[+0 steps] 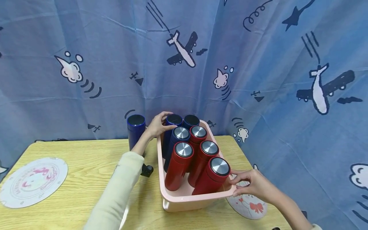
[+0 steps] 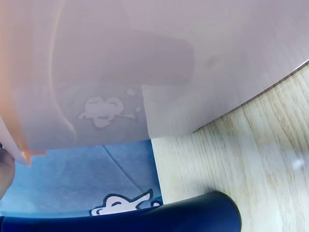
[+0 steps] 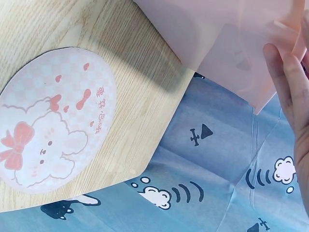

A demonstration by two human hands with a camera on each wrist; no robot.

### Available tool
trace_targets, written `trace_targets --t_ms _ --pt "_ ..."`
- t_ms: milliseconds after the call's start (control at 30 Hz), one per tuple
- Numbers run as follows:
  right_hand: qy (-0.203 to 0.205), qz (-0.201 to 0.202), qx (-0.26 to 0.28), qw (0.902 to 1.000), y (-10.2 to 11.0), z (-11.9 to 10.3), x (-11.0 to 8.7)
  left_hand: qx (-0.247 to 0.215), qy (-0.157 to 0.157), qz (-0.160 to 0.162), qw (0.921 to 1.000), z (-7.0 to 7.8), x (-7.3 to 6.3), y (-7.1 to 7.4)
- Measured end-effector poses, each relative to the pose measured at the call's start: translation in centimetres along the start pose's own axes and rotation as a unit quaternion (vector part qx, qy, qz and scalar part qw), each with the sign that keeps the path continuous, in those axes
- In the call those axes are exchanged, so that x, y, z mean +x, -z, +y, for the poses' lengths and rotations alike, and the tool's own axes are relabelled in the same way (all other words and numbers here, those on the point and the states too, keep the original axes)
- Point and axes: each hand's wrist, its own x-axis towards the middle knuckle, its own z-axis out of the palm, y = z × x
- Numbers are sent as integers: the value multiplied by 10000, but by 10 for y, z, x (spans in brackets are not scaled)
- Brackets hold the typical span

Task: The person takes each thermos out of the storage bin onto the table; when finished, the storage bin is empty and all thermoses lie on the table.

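A pink plastic bin (image 1: pixel 172 198) stands on the table, filled with upright and leaning thermos bottles. Several red bottles (image 1: pixel 175 174) with silver lids fill its near and right side. Toward the back are blue bottles, one with a silver lid (image 1: pixel 181 132) and two with dark lids (image 1: pixel 174 119). My left hand (image 1: pixel 156 126) grips the bin's far left rim, its thumb reaching over toward the blue bottles. At the near right corner, my right hand (image 1: pixel 253 183) pinches the rim between thumb and fingers. The bin's side wall (image 2: pixel 120 63) fills much of the left wrist view.
Outside the bin, left of it, another blue bottle (image 1: pixel 135 132) stands upright. A small black object (image 1: pixel 147 170) lies beside the bin. Round printed mats lie at the left (image 1: pixel 34 182) and right (image 3: pixel 60 121). A patterned blue curtain (image 1: pixel 115 64) hangs behind the wooden table (image 1: pixel 95 166).
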Motion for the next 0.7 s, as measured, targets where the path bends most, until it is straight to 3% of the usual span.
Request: trace_targets --t_ms 300,467,700 --pt "35 17 73 10000 -1 0 0 -526 -282 -78 9982 -4 0 -1" --pt "37 -4 90 10000 -2 1 1 -776 -216 -149 9966 -2 -3 2" --pt "91 20 21 10000 -1 1 1 -670 -71 -34 9977 9 -6 8"
